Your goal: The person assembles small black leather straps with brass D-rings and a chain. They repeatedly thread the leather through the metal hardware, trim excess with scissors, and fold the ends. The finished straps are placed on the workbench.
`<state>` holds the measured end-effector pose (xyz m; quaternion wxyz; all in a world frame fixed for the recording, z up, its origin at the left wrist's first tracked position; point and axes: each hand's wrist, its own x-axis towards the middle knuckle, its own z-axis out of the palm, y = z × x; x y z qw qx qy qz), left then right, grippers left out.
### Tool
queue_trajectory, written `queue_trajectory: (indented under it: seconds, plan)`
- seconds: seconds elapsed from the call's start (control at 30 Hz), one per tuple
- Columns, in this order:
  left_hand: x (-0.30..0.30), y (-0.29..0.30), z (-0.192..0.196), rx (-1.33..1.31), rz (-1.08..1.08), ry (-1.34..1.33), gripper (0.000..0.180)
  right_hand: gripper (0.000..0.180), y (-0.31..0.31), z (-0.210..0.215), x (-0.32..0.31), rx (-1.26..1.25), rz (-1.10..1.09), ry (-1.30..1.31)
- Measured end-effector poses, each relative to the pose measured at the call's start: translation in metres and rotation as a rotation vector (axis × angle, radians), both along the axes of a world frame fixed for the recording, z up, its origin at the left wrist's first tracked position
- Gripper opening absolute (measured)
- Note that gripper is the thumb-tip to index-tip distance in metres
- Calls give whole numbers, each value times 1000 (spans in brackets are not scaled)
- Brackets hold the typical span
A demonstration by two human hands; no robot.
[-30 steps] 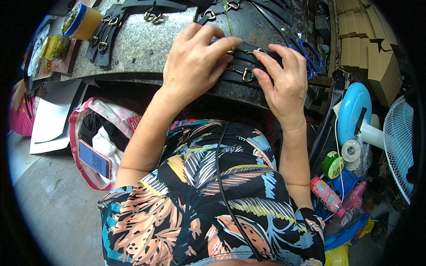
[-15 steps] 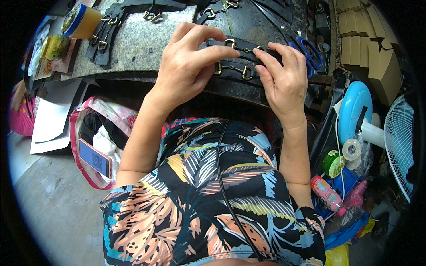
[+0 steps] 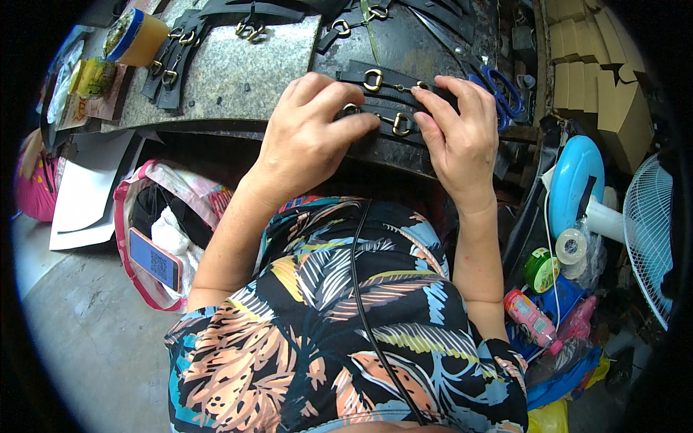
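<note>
- Tabletop [image 3: 238, 79]: grey speckled stone slab on the left, darker worn surface toward the right; near edge curved across the upper part of the view.
- White fan [image 3: 653, 238] and blue round disc [image 3: 574, 184] standing beyond the right edge of the tabletop, over floor clutter of bottles and tape rolls.
- Pink-trimmed bag [image 3: 155, 216] below the near edge, left of the lap; phone [image 3: 153, 258] lying on its lower rim.
- Stacked cardboard pieces [image 3: 595, 79] at the far right corner.
- Left hand [image 3: 310, 141] palm down at the near edge, middle of the tabletop; fingers curled over the left end of the black strap bundle [image 3: 386, 101], index fingertip pressed down on it. Grip: fingers drawn together on top of the straps; thumb side hidden, so cannot tell whether pinched underneath.
- Right hand [image 3: 462, 137] just beside the left, over the right end of the same bundle; fingertips pressed onto the straps, thumb reaching in toward the lower buckle. Grip: pressing down, fingers close together, nothing lifted.
- Strap bundle lying flat between both hands, just inside the near edge, right of the stone slab.
- More black straps with brass hooks [image 3: 173, 61] laid along the far left corner.
- Blue-handled scissors [image 3: 498, 90] touching-close behind the right hand.
- Yellow tub with blue lid [image 3: 133, 36] tipped at the far left corner.
- Brass buckles [image 3: 373, 79] on the bundle: one upper, two lower between the fingertips.
</note>
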<state>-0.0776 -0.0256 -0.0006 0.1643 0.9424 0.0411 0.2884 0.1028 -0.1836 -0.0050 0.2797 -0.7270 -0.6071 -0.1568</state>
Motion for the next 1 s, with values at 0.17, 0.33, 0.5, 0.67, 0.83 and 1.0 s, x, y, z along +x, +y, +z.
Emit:
queue_trajectory:
  seconds: [0.17, 0.33, 0.5, 0.67, 0.83, 1.0]
  plan:
    - [7, 18, 7, 131, 287, -34, 30, 22, 8, 11, 0, 45, 56, -3]
    - [12, 19, 8, 159, 392, 5, 31, 22, 50, 16, -1, 86, 182, -44]
    - [5, 20, 7, 128, 428, -12, 28, 16, 73, 11, -12, -82, 221, -76]
    - [10, 19, 5, 136, 406, -17, 25, 14, 70, 6, 3, 17, 197, 380]
    - [26, 9, 4, 157, 393, 133, 32, 13, 60, 0, 10, 22, 166, 985]
    - [32, 15, 4, 48, 358, 88, 29, 12, 57, -1, 14, -63, 235, 1011]
